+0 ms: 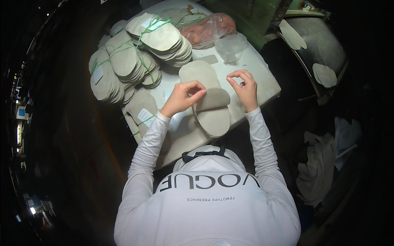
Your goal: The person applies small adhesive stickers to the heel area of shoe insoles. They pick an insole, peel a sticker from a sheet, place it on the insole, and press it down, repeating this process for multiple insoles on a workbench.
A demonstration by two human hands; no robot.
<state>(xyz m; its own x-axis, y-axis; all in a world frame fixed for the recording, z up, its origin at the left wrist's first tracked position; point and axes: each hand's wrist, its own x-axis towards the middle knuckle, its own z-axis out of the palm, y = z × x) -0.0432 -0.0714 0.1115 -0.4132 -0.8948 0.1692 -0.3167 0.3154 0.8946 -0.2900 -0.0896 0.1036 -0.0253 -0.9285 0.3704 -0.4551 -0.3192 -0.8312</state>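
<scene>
Several beige sole-shaped sheets lie before me: a long one (199, 73) pointing away, a darker one (216, 97) across the middle, and another (214, 122) toward the table's near edge. My left hand (183, 96) is closed in a pinch over the left side of these sheets. Whether its fingertips grip the darker sheet is unclear. To the right, my right hand (245, 87) is raised with thumb and forefinger pinched together, apart from the sheets. Anything between those fingertips is too small to make out.
Bundles of similar soles (158, 35), tied with green string, crowd the far left of the white table (262, 78). A tagged bundle (141, 108) sits nearer. Behind are an orange-filled plastic bag (209, 30) and a clear bag (232, 46). A machine's dark plate (320, 45) stands right.
</scene>
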